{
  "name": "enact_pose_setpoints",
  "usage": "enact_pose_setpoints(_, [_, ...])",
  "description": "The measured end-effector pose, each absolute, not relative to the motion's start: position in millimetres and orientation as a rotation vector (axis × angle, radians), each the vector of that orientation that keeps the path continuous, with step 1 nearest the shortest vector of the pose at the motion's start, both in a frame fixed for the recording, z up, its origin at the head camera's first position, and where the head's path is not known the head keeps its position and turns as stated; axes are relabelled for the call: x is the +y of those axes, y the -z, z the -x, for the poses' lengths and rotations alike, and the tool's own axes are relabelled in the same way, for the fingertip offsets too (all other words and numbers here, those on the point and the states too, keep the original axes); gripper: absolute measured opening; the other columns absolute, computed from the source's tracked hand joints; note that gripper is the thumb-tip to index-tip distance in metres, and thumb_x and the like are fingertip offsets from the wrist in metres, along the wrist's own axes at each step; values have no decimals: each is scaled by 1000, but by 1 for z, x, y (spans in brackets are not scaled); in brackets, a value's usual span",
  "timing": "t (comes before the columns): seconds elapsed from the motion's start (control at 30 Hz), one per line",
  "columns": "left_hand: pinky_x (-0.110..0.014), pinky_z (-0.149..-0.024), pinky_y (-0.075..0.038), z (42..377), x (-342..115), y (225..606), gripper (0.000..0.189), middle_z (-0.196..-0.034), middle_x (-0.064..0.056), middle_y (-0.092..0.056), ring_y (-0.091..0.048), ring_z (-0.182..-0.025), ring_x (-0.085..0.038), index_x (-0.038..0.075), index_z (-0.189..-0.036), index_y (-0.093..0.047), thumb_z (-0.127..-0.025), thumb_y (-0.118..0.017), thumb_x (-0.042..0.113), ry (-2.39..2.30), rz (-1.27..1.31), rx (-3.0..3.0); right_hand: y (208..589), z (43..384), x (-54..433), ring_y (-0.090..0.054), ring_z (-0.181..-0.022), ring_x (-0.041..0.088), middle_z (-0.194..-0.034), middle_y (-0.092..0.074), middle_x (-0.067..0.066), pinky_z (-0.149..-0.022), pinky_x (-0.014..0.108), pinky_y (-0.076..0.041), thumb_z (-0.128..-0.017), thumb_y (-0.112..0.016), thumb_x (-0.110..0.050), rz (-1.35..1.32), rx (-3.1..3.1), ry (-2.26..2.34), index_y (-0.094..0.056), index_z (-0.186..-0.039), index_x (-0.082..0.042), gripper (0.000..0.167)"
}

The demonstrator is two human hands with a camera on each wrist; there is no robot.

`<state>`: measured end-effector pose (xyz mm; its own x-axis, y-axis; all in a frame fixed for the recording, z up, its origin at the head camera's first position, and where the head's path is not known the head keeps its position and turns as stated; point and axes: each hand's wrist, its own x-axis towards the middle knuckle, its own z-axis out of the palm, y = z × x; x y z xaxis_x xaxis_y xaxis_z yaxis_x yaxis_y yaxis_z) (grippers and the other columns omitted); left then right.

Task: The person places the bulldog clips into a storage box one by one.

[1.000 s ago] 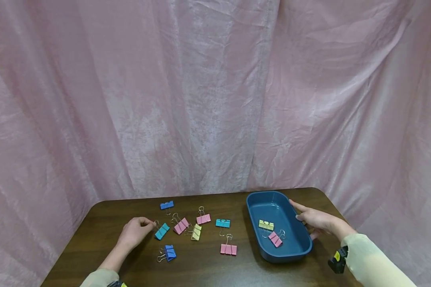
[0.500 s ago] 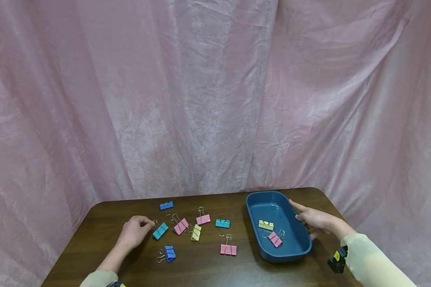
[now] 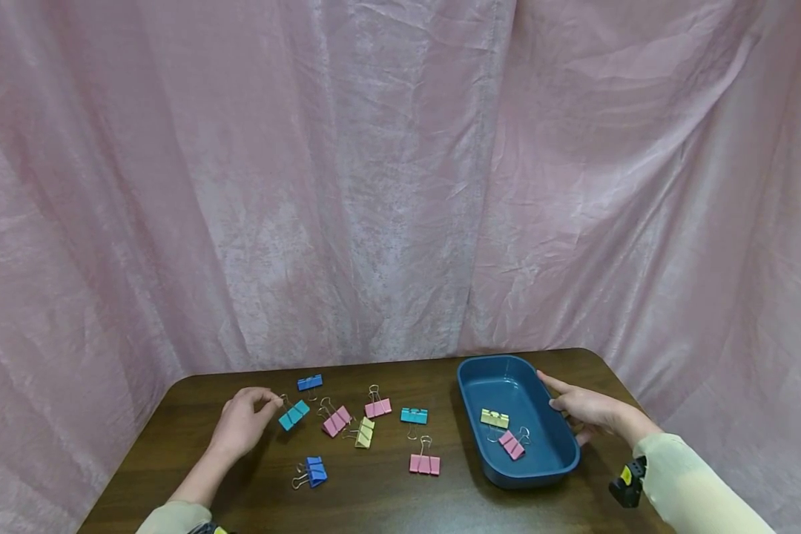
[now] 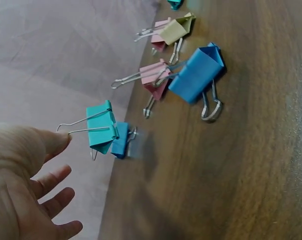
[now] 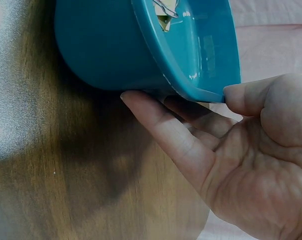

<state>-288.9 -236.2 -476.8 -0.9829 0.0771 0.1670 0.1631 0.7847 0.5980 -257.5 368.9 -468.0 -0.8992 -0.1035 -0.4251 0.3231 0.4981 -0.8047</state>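
My left hand [image 3: 243,423] pinches a turquoise binder clip [image 3: 294,414] by its wire handle. In the left wrist view, this turquoise clip hangs off the tabletop from the thumb side, with the other fingers spread below. Behind it there lies a blue binder clip [image 4: 120,140]. My right hand [image 3: 590,410] holds the right side of a dark blue tray [image 3: 534,477]. The right wrist view has the thumb at the rim and the fingers against the outer wall and underside. Inside the tray lie a yellow binder clip [image 3: 495,419] and a pink binder clip [image 3: 512,445].
Loose on the brown table [image 3: 367,504] are a nearer blue clip [image 3: 316,471], a yellow clip [image 3: 364,432], several pink clips [image 3: 425,465] and another turquoise clip [image 3: 414,415]. A pink curtain [image 3: 400,185] hangs behind the table.
My left hand has raised the turquoise binder clip off the table and drawn it slightly left and away from me. The right hand and tray stay where they were.
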Motion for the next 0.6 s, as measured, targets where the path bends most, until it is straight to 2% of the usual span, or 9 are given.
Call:
enact_pose_setpoints(0.3, [-64,-103,-36,285,-235,462,21,-136,-24,-57,-44,-128,-51,8,-108,-72,-104,-63,26,976,229,-2768,468,257,368,-58,-113,58,-153,-23,44,-65,53,-60,-106,-42,-10,-183,2336,1359,-9,-166,-23,69])
enact_pose_setpoints(0.6, [-65,-103,-36,280,-230,444,23,-137,-22,-57,-43,-129,-50,11,-108,-72,-104,-62,31,1007,288,-2675,467,257,367,-60,-110,55,-153,-24,43,-65,52,-60,-107,-42,-11,-182,2348,1353,-10,-166,-23,68])
